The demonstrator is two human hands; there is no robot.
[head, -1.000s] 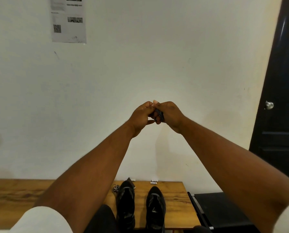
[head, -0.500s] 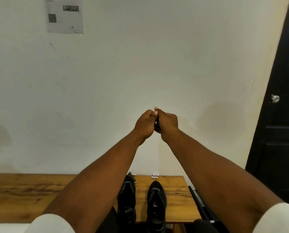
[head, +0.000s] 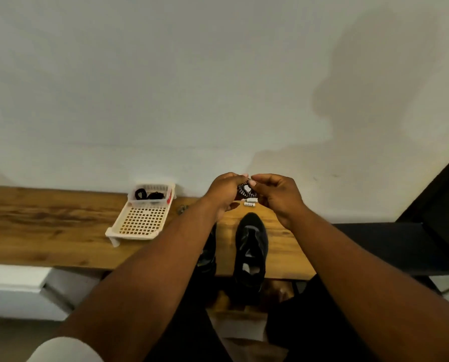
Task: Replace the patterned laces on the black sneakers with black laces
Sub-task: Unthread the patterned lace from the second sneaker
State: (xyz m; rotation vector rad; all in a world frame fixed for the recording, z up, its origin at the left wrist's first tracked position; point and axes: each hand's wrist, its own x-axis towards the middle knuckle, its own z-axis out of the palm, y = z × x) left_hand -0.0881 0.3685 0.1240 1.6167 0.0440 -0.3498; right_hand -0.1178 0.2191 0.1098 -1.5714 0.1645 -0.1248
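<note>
Head view: white basket holds black laces.

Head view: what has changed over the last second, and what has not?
Both hands came down from in front of the wall to just above the table; the camera tilted down too, bringing a white basket with black laces into view. The left hand and right hand have parted slightly, showing more of the coiled patterned lace. Unchanged: both hands hold that lace, and the black sneakers sit on the table.
</note>
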